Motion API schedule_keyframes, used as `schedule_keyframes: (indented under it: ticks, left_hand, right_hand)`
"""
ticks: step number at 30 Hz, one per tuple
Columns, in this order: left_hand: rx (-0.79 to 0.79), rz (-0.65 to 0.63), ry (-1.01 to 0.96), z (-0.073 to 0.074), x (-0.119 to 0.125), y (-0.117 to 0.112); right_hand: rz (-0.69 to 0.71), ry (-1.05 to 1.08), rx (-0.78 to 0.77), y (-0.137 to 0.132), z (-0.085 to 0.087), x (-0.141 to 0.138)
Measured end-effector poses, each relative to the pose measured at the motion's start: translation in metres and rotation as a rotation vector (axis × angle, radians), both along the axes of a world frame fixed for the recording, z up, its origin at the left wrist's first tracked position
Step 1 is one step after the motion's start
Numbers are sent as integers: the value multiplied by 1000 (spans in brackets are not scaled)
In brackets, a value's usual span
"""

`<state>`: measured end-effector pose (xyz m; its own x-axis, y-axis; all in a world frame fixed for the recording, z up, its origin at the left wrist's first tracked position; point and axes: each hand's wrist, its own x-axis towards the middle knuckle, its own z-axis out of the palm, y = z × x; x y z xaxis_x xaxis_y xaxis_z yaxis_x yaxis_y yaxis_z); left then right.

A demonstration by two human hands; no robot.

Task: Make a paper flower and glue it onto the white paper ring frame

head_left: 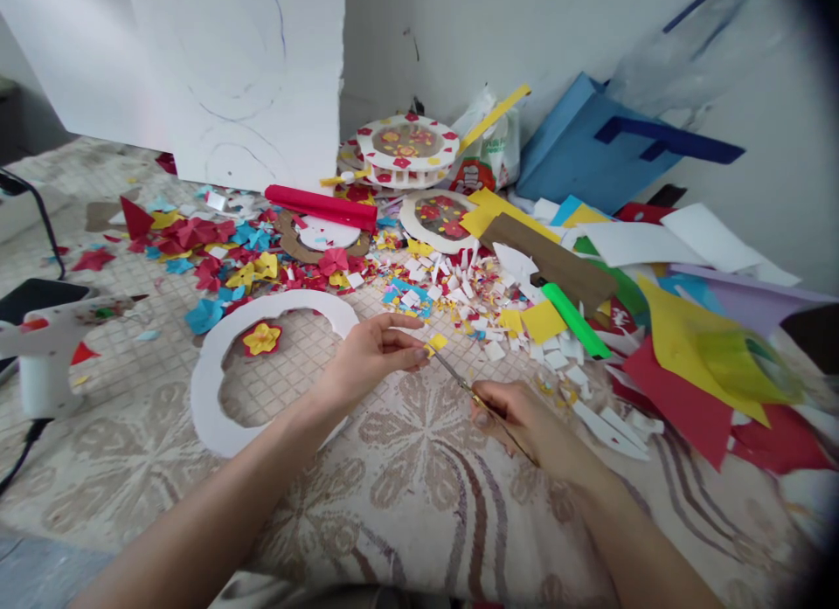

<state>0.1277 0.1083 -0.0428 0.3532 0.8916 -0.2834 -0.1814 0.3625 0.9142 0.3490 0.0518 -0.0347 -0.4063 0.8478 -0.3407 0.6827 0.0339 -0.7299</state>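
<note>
Between the thumb and fingers of my left hand (380,351) is a small piece of yellow paper (438,341). My right hand (517,421) grips a thin metal tool that looks like scissors (464,384), its tip touching or very near the yellow piece. Fingers hide part of the handles. Left of my hands lies a white scalloped ring (208,364), partly behind my left forearm. Inside the ring sits a red and yellow paper flower (262,338).
Paper scraps (459,286) and folded flowers (203,233) cover the table's middle and back. A green cutter (573,319) lies right, near coloured sheets (682,399). A white glue gun (49,364) stands left. Decorated white discs (407,146) and a blue bag (570,146) are behind.
</note>
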Motion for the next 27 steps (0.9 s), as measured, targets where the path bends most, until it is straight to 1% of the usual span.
schedule_keyframes:
  ticks: [4,14,22,24,27]
  left_hand:
    - [-3,8,-13,-1,0,0]
    - [-5,21,-12,-2,1,-1]
    - [-28,5,50,-5,0,1]
    - [-41,-6,76,-6,0,1]
    - [-64,-35,85,-6,0,1]
  right_hand:
    - [-12,22,-7,0,1,-2]
    - [-18,-2,4,1,7,-6]
    - [12,-102,17,5,9,-4]
    - [-12,-132,23,7,8,0]
    - [-107,-116,19,9,2,7]
